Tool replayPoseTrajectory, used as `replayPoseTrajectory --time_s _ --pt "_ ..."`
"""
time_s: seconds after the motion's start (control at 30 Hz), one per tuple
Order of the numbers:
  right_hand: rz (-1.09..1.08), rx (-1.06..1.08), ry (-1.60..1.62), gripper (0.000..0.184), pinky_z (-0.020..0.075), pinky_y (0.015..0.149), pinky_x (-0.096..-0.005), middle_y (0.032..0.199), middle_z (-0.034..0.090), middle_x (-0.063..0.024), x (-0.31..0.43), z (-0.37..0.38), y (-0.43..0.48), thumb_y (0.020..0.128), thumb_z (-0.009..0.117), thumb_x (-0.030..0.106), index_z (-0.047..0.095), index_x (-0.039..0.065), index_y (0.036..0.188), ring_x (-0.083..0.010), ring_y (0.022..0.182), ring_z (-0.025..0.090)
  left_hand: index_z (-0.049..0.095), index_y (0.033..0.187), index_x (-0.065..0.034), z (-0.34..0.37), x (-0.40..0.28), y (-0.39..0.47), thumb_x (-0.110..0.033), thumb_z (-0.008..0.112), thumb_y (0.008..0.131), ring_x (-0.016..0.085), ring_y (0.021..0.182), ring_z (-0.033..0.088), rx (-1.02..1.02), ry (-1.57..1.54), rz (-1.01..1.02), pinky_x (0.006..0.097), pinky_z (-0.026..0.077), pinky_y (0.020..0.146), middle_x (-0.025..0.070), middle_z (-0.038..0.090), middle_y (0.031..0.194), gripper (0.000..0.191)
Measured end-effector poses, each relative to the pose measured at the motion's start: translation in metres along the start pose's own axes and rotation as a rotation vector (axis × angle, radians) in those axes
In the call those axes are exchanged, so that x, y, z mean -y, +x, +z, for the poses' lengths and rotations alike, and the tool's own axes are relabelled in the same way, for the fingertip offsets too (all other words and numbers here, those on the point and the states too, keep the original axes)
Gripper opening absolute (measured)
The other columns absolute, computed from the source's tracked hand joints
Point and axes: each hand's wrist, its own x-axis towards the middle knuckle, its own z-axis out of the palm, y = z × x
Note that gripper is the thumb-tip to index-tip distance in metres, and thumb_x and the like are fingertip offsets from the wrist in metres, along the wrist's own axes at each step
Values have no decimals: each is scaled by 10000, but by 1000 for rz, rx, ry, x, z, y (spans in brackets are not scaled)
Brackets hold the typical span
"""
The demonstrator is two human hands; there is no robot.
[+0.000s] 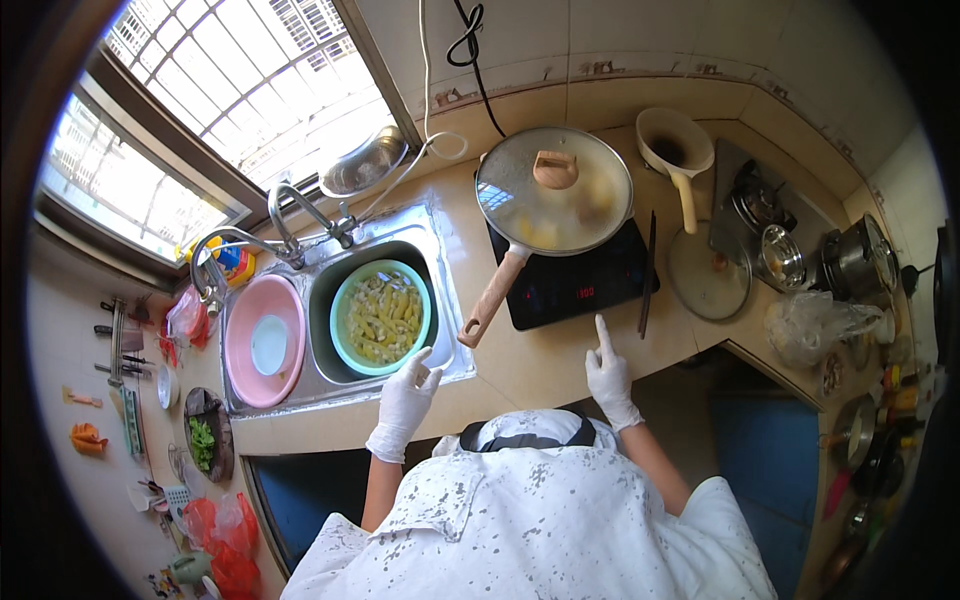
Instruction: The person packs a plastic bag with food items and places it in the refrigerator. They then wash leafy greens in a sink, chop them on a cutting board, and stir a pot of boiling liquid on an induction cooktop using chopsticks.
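My left hand (406,401), in a white glove, holds nothing and hovers by the sink's front edge, its fingers loosely bent and apart. My right hand (609,381), also gloved, extends its index finger to the front edge of a black induction cooktop (540,296) with a lit red display. Nothing is in that hand. On the cooktop stands a frying pan with a wood-look handle (496,292). Its steamed-up glass lid (517,176) has a wood-look knob; yellowish food shows blurrily beneath. A pair of dark chopsticks (647,277) lies along the cooktop's right side.
A green basin (335,330) of yellow-green cut pieces in water sits in the steel sink (455,352), beside a pink basin (291,375) holding a white bowl. Rightward are a small saucepan (697,180), a loose glass lid (709,289) and a gas burner (759,202). Greens rest on a chopping board (220,442).
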Motion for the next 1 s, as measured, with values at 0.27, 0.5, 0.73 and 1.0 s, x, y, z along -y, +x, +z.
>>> replayPoseTrajectory --time_s 0.27,0.5,0.73,1.0 --pt "172 -120 159 95 482 567 -352 706 641 -104 -36 19 -18 894 636 150 641 77 954 -241 605 627 656 1044 -35 0 -16 49 -99 690 847 279 778 702 72 -8 102 344 531 679 178 689 855 211" --pt "274 -84 -55 245 492 622 -482 764 672 -156 -36 27 -1 893 606 347 636 104 889 -372 714 651 642 916 5 11 18 57 -55 625 894 172 615 615 88 -39 105 313 481 602 119 644 695 66" --pt "225 -182 -82 307 457 548 -510 625 610 -125 -36 32 -9 852 648 365 528 85 818 -372 583 606 523 744 -18 11 36 44 -49 764 745 254 527 543 107 86 126 359 444 553 116 551 593 243" --pt "48 -228 -73 428 431 502 -464 584 554 -141 -24 22 -11 826 703 361 472 53 637 -360 520 559 313 636 -20 10 49 51 1 715 784 205 529 224 -51 53 187 371 278 481 88 254 554 430"
